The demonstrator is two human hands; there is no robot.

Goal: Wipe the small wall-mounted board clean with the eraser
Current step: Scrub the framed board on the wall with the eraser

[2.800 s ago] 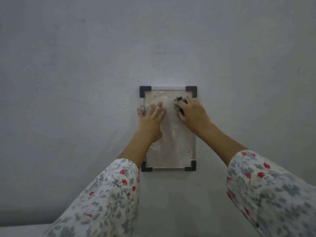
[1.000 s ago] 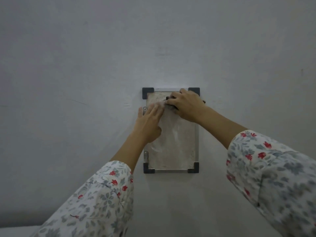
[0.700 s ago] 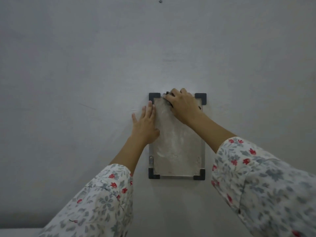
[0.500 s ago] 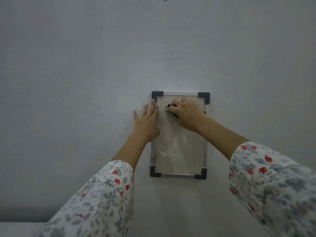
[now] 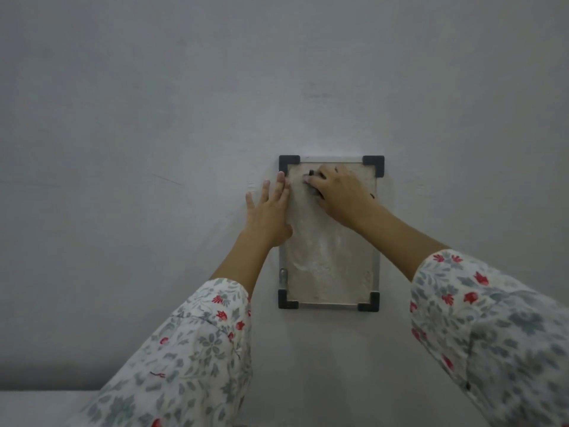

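1. The board hangs upright on the wall, a small portrait rectangle with a thin metal frame and dark caps on all four corners.
2. Its face is dull and smeared with pale, chalky swirls, thickest across the middle and lower half.
3. A small metal bracket sits on the board's left edge, just above the bottom-left corner.
4. The right hand lies over the board's upper part, knuckles outward, fingers curled down round the eraser.
5. Only a dark bit of the eraser shows past the fingertips, close to the top edge and nearer the top-left corner than the top-right; the rest is hidden beneath the hand, so its shape cannot be told.
6. The eraser appears pressed against the board's face under that hand.
7. The left hand lies flat, fingers straight and slightly spread, holding nothing.
8. It straddles the board's left edge: the fingers point up, the outer ones on the wall, the inner ones over the frame, tips just below the top-left corner cap.
9. The two hands are near each other, not touching.
10. Both forearms rise from floral sleeves at the bottom of the view.
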